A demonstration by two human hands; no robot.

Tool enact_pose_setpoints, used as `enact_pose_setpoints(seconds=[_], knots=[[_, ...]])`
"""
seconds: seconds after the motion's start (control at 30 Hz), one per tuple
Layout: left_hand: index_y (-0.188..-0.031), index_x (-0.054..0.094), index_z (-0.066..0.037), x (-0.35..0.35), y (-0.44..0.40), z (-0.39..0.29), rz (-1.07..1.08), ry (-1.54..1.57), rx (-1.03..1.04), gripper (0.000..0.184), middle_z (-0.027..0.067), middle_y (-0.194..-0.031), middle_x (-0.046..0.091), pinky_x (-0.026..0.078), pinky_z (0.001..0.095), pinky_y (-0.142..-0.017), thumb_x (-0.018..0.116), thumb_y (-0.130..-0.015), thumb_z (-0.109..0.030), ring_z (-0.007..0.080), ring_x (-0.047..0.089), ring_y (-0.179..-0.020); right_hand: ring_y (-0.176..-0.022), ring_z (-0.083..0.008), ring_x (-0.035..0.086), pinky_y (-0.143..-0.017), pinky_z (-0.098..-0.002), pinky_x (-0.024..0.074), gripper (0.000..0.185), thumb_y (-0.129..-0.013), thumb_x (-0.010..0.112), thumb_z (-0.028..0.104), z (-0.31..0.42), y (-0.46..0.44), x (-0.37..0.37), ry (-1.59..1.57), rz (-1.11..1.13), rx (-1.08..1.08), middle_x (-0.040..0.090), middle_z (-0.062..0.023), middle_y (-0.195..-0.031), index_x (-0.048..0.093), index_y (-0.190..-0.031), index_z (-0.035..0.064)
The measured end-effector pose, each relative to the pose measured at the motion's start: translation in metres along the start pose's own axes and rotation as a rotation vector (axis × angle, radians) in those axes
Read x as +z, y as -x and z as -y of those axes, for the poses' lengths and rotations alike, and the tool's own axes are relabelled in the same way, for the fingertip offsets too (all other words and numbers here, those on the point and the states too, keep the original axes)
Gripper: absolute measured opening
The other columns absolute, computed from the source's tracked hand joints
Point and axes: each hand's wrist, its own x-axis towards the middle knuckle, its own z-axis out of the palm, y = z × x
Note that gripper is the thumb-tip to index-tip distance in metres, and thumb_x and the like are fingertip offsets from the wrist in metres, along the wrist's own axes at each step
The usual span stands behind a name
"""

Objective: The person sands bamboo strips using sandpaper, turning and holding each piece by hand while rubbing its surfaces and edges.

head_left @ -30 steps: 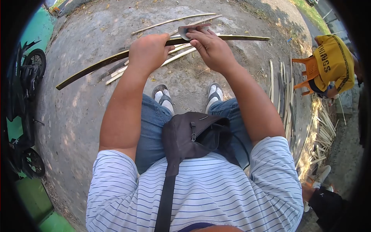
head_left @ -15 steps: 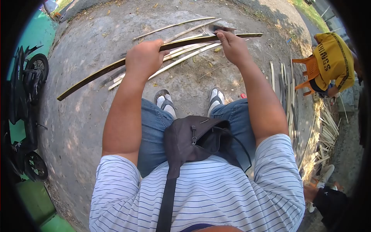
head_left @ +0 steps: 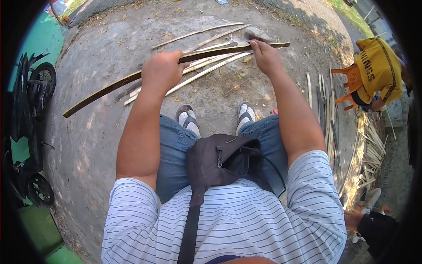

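Note:
My left hand (head_left: 161,72) is closed around a long, slightly bowed bamboo strip (head_left: 103,92), dark on its face with yellowish edges. The strip slants up to the right across both hands. Near its right end my right hand (head_left: 267,59) is closed, thumb against the strip. A dark, flat, blade-like tool (head_left: 259,38) juts out beyond those fingers; its handle is hidden, so its exact kind is unclear. Behind the held strip, several pale bamboo strips (head_left: 206,72) lie on the ground.
My sandalled feet (head_left: 187,115) stand below the strip. A black bag (head_left: 220,158) hangs at my waist. On the left is a motorcycle (head_left: 37,97). At right, a person in yellow (head_left: 378,66) is at an orange chair (head_left: 349,83), near piled strips (head_left: 371,149).
The bamboo strip has shifted slightly left, and its right end is lower. My right hand sits a little nearer that end, the blade-like tool moving with it.

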Motion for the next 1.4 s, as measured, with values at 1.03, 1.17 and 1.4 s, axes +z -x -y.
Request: enact_pose_setpoints(seconds=[1.03,1.17,1.4], knots=[[-0.104,0.074,-0.003,0.024,-0.007,0.011,0.221,0.709,0.074,0.042,0.0171,-0.085,0.073,0.053,0.0410,-0.070,0.074,-0.091,-0.042,0.0311,0.071,-0.080,-0.135,-0.0321,0.056,-0.118,-0.0499,0.0368,0.032,-0.105,0.058,0.031,0.070,0.051,0.042,0.094,-0.107,-0.919,0.070,-0.0089,-0.131,0.071,-0.126,0.0111],[-0.096,0.071,-0.002,0.021,-0.013,0.032,0.230,0.723,-0.118,0.044,0.0046,-0.067,0.059,0.043,0.0363,-0.059,0.072,-0.095,-0.046,0.0165,0.053,-0.063,-0.120,-0.0350,0.063,-0.106,-0.0471,0.0483,0.033,-0.105,0.056,0.031,0.029,0.016,0.019,0.101,-0.436,-0.667,0.072,-0.0103,-0.125,0.072,-0.125,0.0111],[-0.098,0.070,-0.002,0.007,-0.011,0.058,0.039,0.746,-0.247,0.051,0.0041,-0.070,0.061,0.045,0.0357,-0.063,0.068,-0.096,-0.053,0.0186,0.056,-0.066,-0.100,-0.0217,0.066,-0.090,-0.0370,0.0508,0.052,-0.108,0.052,0.044,-0.066,-0.024,-0.034,-0.609,-0.513,0.345,0.073,-0.0118,-0.109,0.069,-0.126,-0.0014]])
